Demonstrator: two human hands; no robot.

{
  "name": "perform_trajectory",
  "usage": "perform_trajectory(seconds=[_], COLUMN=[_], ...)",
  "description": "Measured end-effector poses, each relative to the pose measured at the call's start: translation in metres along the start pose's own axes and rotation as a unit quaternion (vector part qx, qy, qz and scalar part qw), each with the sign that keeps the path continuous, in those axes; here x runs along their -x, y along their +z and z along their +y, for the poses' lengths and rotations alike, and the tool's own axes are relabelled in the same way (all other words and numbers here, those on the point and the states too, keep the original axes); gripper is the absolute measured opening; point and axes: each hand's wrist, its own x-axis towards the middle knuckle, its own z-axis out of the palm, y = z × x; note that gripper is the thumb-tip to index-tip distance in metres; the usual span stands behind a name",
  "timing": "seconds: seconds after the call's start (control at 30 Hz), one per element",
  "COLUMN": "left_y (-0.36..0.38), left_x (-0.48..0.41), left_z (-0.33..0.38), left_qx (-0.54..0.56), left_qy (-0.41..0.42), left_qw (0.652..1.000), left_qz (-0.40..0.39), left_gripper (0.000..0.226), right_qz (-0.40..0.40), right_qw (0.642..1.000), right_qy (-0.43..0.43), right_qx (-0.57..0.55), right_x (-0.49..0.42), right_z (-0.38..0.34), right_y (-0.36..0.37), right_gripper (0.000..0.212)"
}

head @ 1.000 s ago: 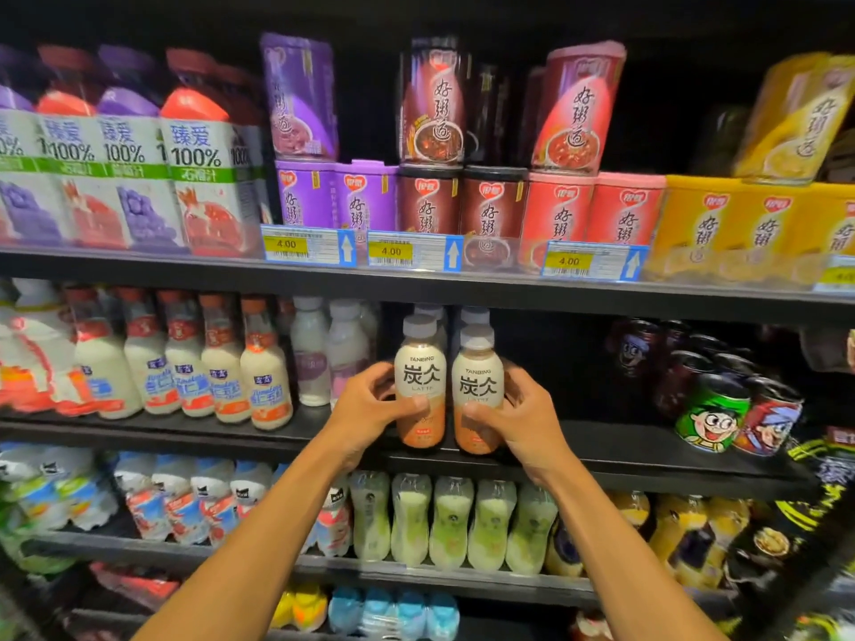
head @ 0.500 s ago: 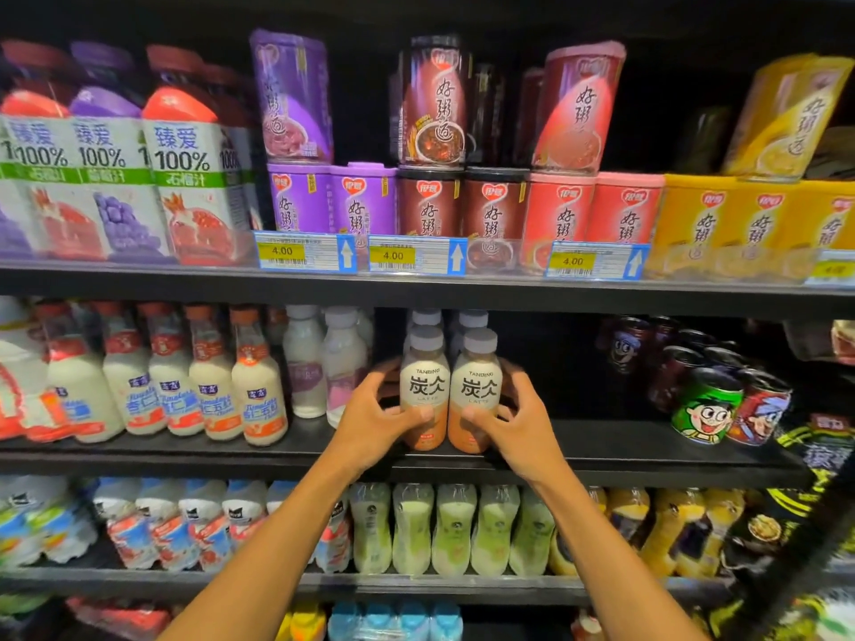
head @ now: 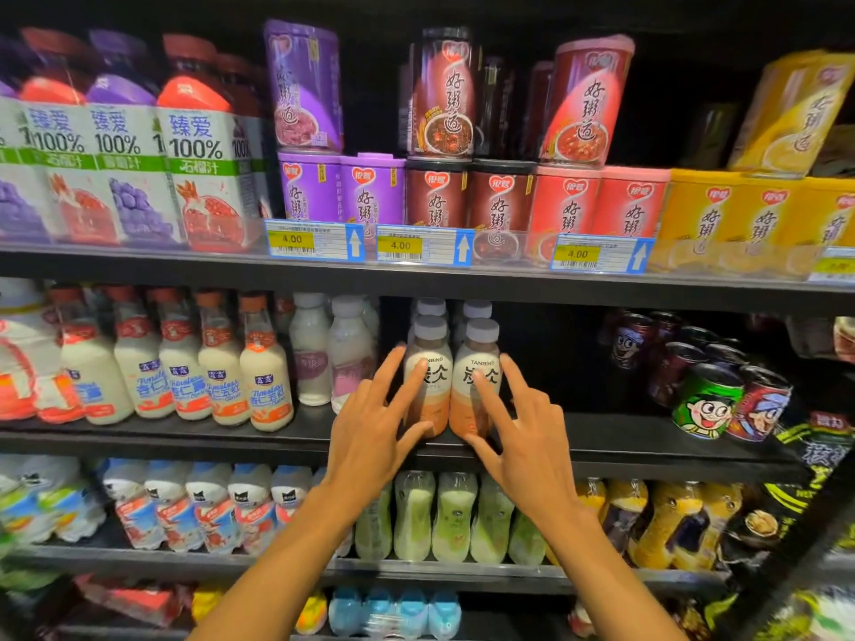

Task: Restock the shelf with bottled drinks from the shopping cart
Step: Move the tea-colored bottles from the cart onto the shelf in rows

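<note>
Bottles (head: 451,386): smooth plastic with glossy printed labels and matt grey caps. Shelf (head: 624,439): black, matt, smooth, probably painted metal. Price tags (head: 423,245): paper under clear glossy plastic strip. Cans (head: 705,402): shiny printed metal. Cartons (head: 203,178): smooth coated paper. Cups (head: 564,201): glossy plastic wrap.

1. Middle shelf (head: 624,437): black, front edge bare at right.
2. Two Tanbing latte bottles (head: 430,386) upright, touching, near centre front; more behind.
3. Almond-milk bottles (head: 266,377) left.
4. Cartoon cans (head: 708,400) right, tilted.
</note>
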Motion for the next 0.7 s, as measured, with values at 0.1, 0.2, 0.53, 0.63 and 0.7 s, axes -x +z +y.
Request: perform_trajectory(seconds=[0.1,0.2,0.53,0.63,0.7], left_y=[0.006,0.009,0.011,0.011,0.011], left_x=[0.006,0.008,0.004,0.001,-0.003], left_z=[0.003,0.003,0.009,0.009,0.009], left_qx=[-0.013,-0.015,-0.017,-0.024,-0.029], left_qy=[0.004,0.002,-0.026,-0.034,-0.038], left_qw=[1.000,1.000,0.999,0.999,0.998], left_qz=[-0.008,-0.013,-0.019,-0.030,-0.040], left_gripper=[0.086,0.084,0.078,0.080,0.080], right_qz=[-0.004,-0.009,-0.027,-0.030,-0.034], right_qw=[1.000,1.000,0.999,0.998,0.998], right_qy=[0.003,0.009,0.038,0.048,0.053], right_qx=[0.014,0.019,0.014,0.014,0.017], right_x=[0.002,0.002,-0.002,-0.006,-0.010], right_z=[-0.002,-0.005,-0.015,-0.016,-0.015], right_y=[0.003,0.004,0.009,0.012,0.015], right_gripper=[0.098,0.098,0.096,0.096,0.095])
